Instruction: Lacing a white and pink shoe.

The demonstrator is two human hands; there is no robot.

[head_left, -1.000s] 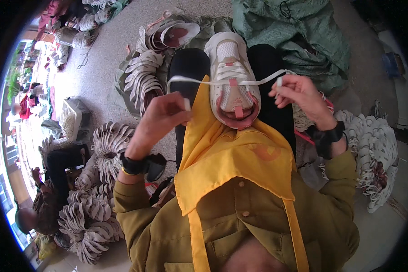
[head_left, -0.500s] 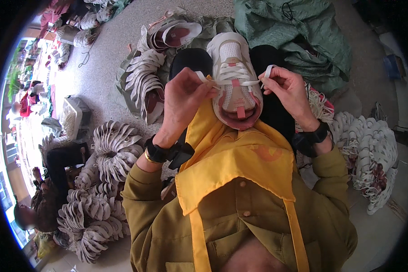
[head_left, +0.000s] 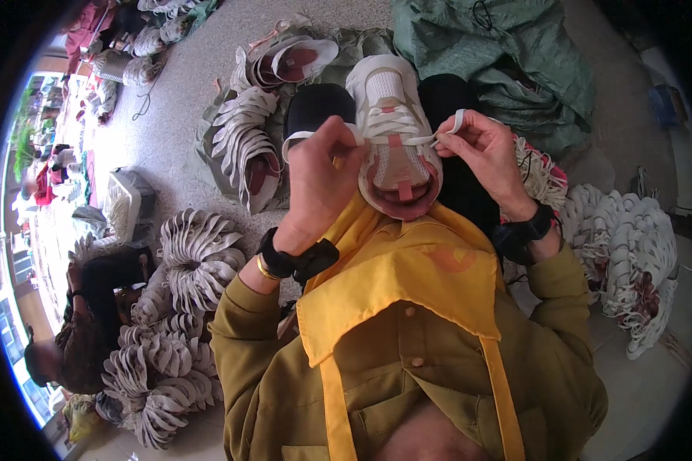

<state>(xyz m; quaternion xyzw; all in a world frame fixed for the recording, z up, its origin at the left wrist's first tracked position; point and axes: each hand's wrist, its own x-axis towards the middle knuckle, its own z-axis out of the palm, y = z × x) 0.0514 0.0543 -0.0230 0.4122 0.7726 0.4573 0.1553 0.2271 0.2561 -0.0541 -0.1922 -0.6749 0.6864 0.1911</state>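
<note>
A white and beige shoe upper (head_left: 398,173) with pink trim rests between my knees, toe pointing away and collar toward me. White lace (head_left: 407,141) runs across its tongue and out to both sides. My left hand (head_left: 324,169) is closed on the lace at the shoe's left, and a loop of it curls out past the fingers. On the right, my right hand (head_left: 477,146) pinches the other lace end between thumb and fingers, with a small loop standing above them. Beneath the shoe lies my yellow apron (head_left: 400,284).
Strings of grey-white shoe parts lie at left (head_left: 196,250) and behind my left knee (head_left: 246,138). A bundle of laced white parts (head_left: 623,253) sits at right. A green woven sack (head_left: 507,69) lies beyond my right knee. Another person (head_left: 84,330) sits at far left.
My left hand has turned and shifted slightly toward the shoe, and more lace now loops out to its left. The right hand has moved slightly left, still pinching its lace.
</note>
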